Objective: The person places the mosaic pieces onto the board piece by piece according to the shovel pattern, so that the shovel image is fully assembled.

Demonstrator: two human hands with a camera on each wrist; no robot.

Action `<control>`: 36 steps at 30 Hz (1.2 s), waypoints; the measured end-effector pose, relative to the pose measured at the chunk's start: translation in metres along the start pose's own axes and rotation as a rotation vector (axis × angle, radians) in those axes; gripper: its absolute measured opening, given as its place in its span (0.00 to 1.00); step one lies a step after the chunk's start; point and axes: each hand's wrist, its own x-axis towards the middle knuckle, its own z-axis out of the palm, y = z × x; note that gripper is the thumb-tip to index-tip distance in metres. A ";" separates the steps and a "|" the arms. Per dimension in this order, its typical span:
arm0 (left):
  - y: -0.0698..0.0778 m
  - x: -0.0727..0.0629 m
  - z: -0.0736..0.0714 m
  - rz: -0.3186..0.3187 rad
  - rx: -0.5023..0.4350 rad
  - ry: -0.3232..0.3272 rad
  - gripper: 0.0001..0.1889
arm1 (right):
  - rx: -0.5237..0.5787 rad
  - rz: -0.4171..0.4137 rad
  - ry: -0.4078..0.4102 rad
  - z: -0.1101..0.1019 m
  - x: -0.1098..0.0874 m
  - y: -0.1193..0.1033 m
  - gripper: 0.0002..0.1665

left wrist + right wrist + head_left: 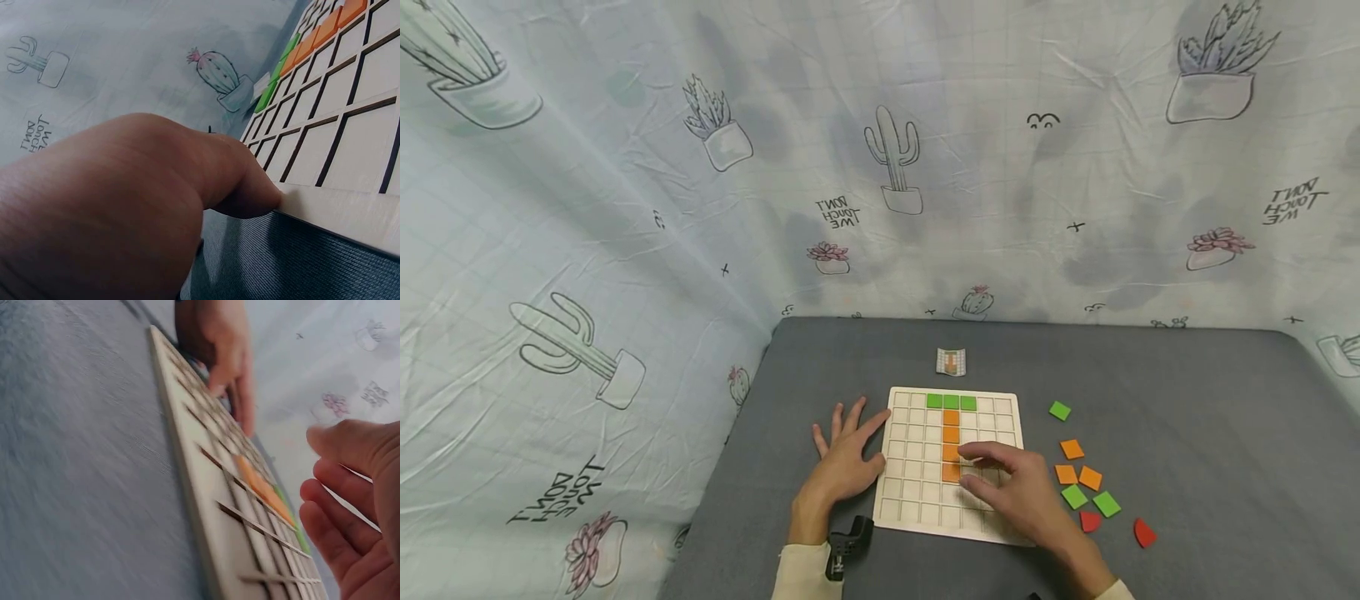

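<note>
Pale wood grid board (pixel 910 510) sits on a grey tabletop (pixel 820 367), and it's got a neat little T going on it: three green tiles (pixel 951 402) side by side in the top row, then four orange tiles (pixel 951 434) running straight down under the middle green one. Left hand (pixel 847 462) is at the board's left side with the fingers spread apart, index fingertip and thumb both at the edge; the left wrist view shows the thumb (pixel 247 187) pressing right on the rim. Right hand (pixel 1022 492) is over the board, just beside the lower orange tiles, thumb and fingers curved but well apart with a bare gap between them. Can't really tell from the head view if a fingertip is brushing a tile, though the right wrist view has the hand up off the surface. Off to the right of the board there's a loose scatter: one green tile (pixel 1060 410) farthest back, three spare orange tiles (pixel 1072 449) close together, two more green ones (pixel 1107 504) nearer, plus two red pieces (pixel 1145 532). Small printed card (pixel 951 362) lies just behind the board, and a cactus-print cloth (pixel 985 250) hangs behind the table.
</note>
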 end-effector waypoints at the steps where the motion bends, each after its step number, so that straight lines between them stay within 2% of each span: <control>1: 0.000 0.000 0.000 0.000 0.000 0.001 0.38 | 0.022 0.007 -0.004 -0.005 -0.001 0.001 0.23; 7: 0.001 -0.001 -0.001 0.005 0.001 0.001 0.38 | 0.064 0.017 -0.014 -0.035 -0.010 0.010 0.24; 17: 0.002 -0.001 -0.001 0.006 0.003 0.000 0.38 | -0.013 0.042 0.002 -0.090 -0.031 0.024 0.26; 20: 0.001 -0.001 0.000 0.005 0.008 0.001 0.38 | -0.019 0.017 0.012 -0.104 -0.038 0.031 0.27; 24: 0.001 -0.002 0.000 0.004 0.005 0.004 0.38 | -0.041 -0.012 0.035 -0.120 -0.045 0.040 0.28; 36: 0.000 -0.002 0.000 0.011 0.001 0.007 0.38 | -0.098 0.052 0.101 -0.161 -0.069 0.066 0.26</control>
